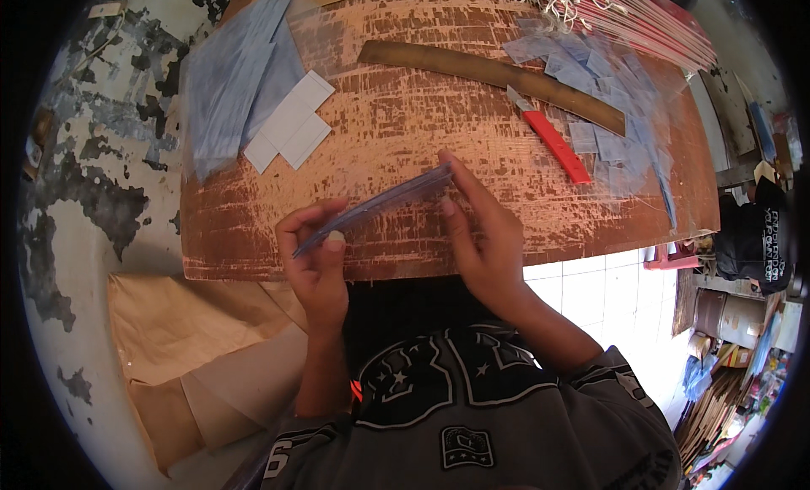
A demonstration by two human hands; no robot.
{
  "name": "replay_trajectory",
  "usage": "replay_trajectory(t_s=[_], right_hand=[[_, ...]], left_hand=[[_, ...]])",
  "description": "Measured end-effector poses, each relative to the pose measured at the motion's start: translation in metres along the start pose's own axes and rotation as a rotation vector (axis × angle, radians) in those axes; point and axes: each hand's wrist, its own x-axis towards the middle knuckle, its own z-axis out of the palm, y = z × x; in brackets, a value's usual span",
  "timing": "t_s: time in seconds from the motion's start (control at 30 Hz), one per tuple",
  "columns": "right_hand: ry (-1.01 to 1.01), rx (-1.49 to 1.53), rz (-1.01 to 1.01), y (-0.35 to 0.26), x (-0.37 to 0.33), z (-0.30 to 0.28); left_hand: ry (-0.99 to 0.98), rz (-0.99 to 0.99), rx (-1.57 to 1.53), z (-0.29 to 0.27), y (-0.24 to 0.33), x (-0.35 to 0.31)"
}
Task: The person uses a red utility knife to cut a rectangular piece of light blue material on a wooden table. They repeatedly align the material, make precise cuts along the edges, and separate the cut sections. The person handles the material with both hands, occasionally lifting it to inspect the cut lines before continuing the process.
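Between my two hands, above the near edge of the worn table, is a thin stack of bluish clear plastic sheets (380,205), seen nearly edge-on and tilted up to the right. My left hand (316,250) pinches its lower left end between thumb and fingers. At the upper right end, my right hand (481,228) has its fingertips against the edge, with the thumb lower down. Beyond the right hand lies a red box cutter (557,146) with its blade out. A long brown flat strip (472,66) like a ruler rests near the cutter.
Larger bluish plastic sheets (228,85) are piled at the far left, beside white card pieces (291,123). Small plastic offcuts (603,85) lie scattered at the right. Red-and-white rods with white strings (624,22) fill the far right corner. Brown paper (202,330) sits below the table's left edge.
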Motion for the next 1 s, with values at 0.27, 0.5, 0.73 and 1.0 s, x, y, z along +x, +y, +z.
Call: replay_trajectory(t_s=[0.27, 0.5, 0.73, 1.0], right_hand=[[0.072, 0.063, 0.006, 0.008, 0.001, 0.005], [-0.034, 0.104, 0.039, 0.001, 0.019, -0.015], [-0.165, 0.368, 0.201, -0.016, 0.028, -0.023], [-0.152, 0.538, 0.337, -0.023, 0.034, -0.028]], left_hand=[[0.127, -0.089, 0.052, 0.007, -0.001, -0.002], [0.139, -0.121, -0.178, -0.004, -0.007, -0.002], [0.247, -0.414, -0.545, 0.016, 0.024, -0.003], [0.192, -0.569, -0.617, 0.022, 0.03, -0.003]])
